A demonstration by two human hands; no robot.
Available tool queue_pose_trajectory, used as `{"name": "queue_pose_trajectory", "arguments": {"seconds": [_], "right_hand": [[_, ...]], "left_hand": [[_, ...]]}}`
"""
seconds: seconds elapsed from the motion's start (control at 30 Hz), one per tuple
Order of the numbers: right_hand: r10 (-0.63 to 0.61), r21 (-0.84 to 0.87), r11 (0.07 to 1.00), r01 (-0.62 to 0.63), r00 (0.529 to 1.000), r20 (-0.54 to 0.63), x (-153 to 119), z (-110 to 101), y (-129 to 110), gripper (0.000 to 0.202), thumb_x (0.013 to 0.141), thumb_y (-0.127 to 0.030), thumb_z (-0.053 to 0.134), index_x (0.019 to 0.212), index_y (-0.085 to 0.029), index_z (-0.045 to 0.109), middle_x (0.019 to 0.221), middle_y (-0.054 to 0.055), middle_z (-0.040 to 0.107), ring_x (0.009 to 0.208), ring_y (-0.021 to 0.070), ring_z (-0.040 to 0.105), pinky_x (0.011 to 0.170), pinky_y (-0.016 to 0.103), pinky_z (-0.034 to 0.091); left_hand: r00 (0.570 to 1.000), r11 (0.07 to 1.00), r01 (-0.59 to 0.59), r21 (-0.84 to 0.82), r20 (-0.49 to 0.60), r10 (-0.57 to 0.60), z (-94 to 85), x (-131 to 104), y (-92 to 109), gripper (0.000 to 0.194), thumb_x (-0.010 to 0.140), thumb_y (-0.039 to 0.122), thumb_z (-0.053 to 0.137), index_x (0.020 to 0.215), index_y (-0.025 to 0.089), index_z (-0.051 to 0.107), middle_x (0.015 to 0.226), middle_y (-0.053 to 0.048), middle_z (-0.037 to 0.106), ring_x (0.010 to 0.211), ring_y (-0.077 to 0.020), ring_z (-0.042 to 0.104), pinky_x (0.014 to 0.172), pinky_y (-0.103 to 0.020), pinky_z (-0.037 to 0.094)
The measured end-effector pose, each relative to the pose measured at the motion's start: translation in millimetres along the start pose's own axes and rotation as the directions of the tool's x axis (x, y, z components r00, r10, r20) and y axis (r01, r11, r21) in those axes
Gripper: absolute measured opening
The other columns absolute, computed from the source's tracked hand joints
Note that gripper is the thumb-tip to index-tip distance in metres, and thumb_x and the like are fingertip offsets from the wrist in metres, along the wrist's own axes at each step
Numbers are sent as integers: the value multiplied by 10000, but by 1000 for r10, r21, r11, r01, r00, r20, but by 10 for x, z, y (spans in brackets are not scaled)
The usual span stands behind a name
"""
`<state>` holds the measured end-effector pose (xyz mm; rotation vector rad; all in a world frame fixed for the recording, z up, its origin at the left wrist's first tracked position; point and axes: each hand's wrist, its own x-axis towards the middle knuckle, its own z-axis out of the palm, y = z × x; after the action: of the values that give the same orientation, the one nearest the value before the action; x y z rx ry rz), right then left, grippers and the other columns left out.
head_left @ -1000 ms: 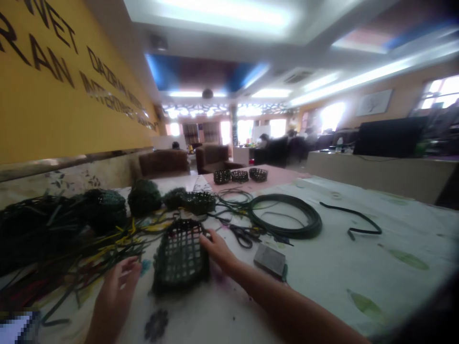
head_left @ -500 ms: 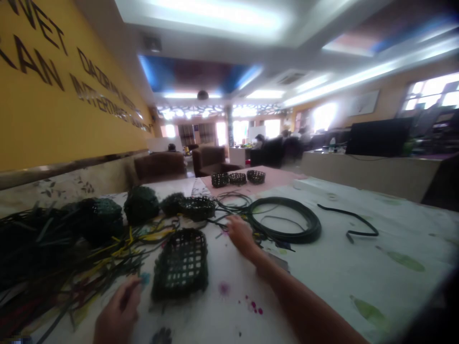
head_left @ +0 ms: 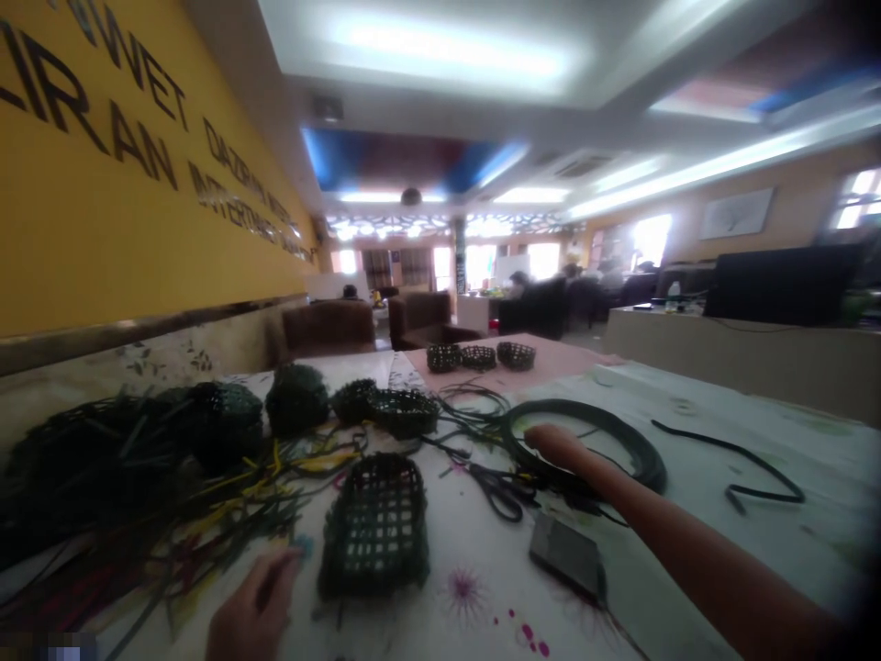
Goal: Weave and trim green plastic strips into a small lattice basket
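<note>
A dark green woven basket [head_left: 375, 528] with an open lattice stands on the table in front of me. To its left, my left hand [head_left: 251, 601] is half curled, with a gap between thumb and fingers and nothing visible in it. My right hand [head_left: 551, 443] reaches over the near left part of a coil of dark green cord [head_left: 651, 459]. Blur and the hand itself hide its fingers, so any grip cannot be made out. Black-handled scissors [head_left: 506, 496] lie just nearer than that hand, and a grey rectangular block [head_left: 568, 555] lies nearer still.
Dark woven pieces [head_left: 295, 399] and a tangle of strips [head_left: 103, 459] fill the left side. Yellow strips [head_left: 254, 473] are scattered there. Small baskets [head_left: 478, 357] stand on the pink cloth at the far end. A bent cord [head_left: 743, 450] lies at right.
My right hand has moved rightward, from beside the loose strips to over the coil, uncovering the scissors and the block. The left hand stays beside the basket; the view has shifted slightly.
</note>
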<state>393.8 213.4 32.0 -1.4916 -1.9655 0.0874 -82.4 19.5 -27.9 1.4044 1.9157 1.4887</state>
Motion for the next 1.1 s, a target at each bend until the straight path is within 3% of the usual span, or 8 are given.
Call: {"name": "queue_pose_trajectory", "arguments": {"seconds": [0.13,0.27,0.43,0.57,0.7,0.83,0.97,1.1], "right_hand": [[-64,90,994,56,995,83,-68,-249,-131,291,907,-380,562,746,-172,688,735,48,689,666,173,622,665,299,512],[-102,197,976,91,994,49,-253,-538,-377,374,893,-455,479,793,-180,712,778,65,719,693,194,646,656,287,503],[-133,297,944,140,990,-45,-600,-738,-669,361,872,-494,554,780,-193,731,734,58,709,668,197,643,607,269,500],[-181,340,922,186,982,-45,-911,-806,-798,352,897,-477,559,756,-203,729,680,56,683,614,187,620,549,263,485],[-284,270,919,289,957,-59,-1263,-798,-889,328,937,-428,526,802,-215,736,646,53,655,565,172,594,527,263,460],[-355,121,916,383,913,-202,-1548,-740,-967,322,971,-359,481,851,-219,744,618,48,622,509,147,558,491,249,426],[-315,87,926,368,878,-360,-1588,-755,-1004,236,963,-302,514,921,-231,734,659,43,641,552,152,599,528,249,462],[-268,71,940,334,850,-453,-1388,-755,-929,228,962,-307,514,916,-219,720,735,59,677,635,170,641,596,264,498]], "left_hand": [[1000,1000,2,-11,0,-2,3,-23,47,519,688,672,640,920,217,735,675,-9,684,532,-161,595,501,-248,536],[1000,999,0,-37,6,1,6,-50,113,541,677,681,646,914,203,733,675,-1,675,500,-140,574,492,-247,535],[1000,999,2,-51,0,-2,-2,-56,179,580,645,707,652,901,192,729,732,-16,705,517,-146,588,485,-248,535],[1000,998,11,-58,-3,-12,-19,-44,186,579,619,700,664,896,196,722,773,-24,723,548,-160,611,485,-256,550],[999,998,39,-53,-6,-39,-21,-2,128,529,649,656,656,929,210,713,681,-4,691,509,-155,597,459,-253,548],[999,996,21,-83,-33,-24,16,55,29,512,661,660,640,897,210,695,772,-24,721,541,-162,619,461,-258,557],[1000,996,12,-92,-8,-13,6,76,-27,529,659,658,652,930,205,690,760,-23,715,522,-153,603,470,-267,566],[1000,995,1,-98,21,1,-62,73,1,492,677,629,664,945,217,686,795,-20,723,543,-156,607,502,-281,585]]}}
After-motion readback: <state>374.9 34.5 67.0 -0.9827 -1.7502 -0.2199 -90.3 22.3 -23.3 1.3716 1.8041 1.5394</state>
